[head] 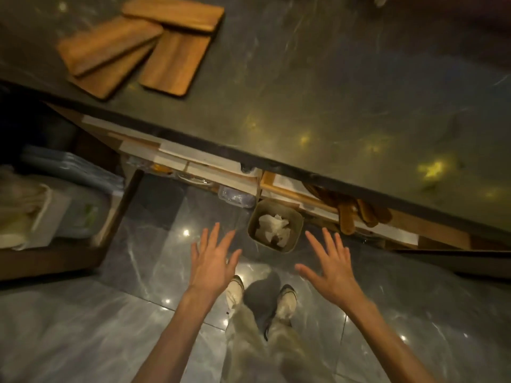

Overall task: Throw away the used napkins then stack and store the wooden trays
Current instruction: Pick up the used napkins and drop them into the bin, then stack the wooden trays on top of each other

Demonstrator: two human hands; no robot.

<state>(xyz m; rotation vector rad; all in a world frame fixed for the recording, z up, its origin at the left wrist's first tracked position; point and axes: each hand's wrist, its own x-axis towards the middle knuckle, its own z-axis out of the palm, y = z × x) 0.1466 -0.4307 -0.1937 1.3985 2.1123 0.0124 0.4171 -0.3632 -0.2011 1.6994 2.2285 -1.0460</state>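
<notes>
I see crumpled napkins (pixel 273 227) already in the small bin (pixel 296 221) at frame centre, so I judge disposal done. My left hand (pixel 213 261) and right hand (pixel 331 269) hang spread and empty just below it. Four wooden trays (pixel 138 48) lie fanned, unstacked, on the dark counter (pixel 331 92) upper left. I can read no labels.

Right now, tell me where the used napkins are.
The used napkins lie crumpled in the small square bin on the floor, below the counter edge, just beyond both open hands.
</notes>
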